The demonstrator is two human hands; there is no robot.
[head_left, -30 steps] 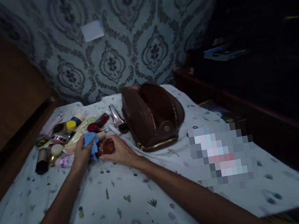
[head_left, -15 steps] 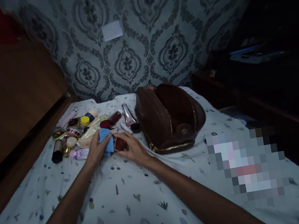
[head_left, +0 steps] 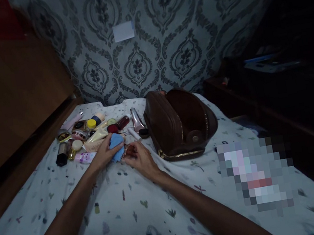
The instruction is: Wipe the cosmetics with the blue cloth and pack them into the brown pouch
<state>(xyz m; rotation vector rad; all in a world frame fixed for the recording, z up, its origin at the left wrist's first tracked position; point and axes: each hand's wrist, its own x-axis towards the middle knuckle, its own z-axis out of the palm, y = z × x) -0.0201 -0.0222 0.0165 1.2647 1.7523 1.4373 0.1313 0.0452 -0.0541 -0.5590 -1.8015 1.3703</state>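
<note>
A folded blue cloth (head_left: 117, 145) is pinched in my left hand (head_left: 105, 154), its fingers closed over the near side. Right beside it, my right hand (head_left: 141, 158) grips a small reddish-brown round container (head_left: 129, 151) by its edge; its exact kind is unclear. The cloth meets the container's left side. Behind and left of my hands lies a spread of cosmetics: a cream tube (head_left: 99, 135), a purple-patterned tube (head_left: 85, 158), a yellow-lidded jar (head_left: 91, 124), a dark red bottle (head_left: 122, 122) and a silvery pink tube (head_left: 137, 120).
An open brown toiletry bag (head_left: 165, 128) stands right of the cosmetics on a printed white sheet (head_left: 150, 223). A blurred-out item (head_left: 254, 175) lies further right. Patterned wallpaper (head_left: 156, 25) rises behind, with a wooden panel (head_left: 14, 93) at left.
My view has shifted slightly, moving the scene a little to the right. The brown container appears more tilted in my right hand; the cloth stays in my left.
</note>
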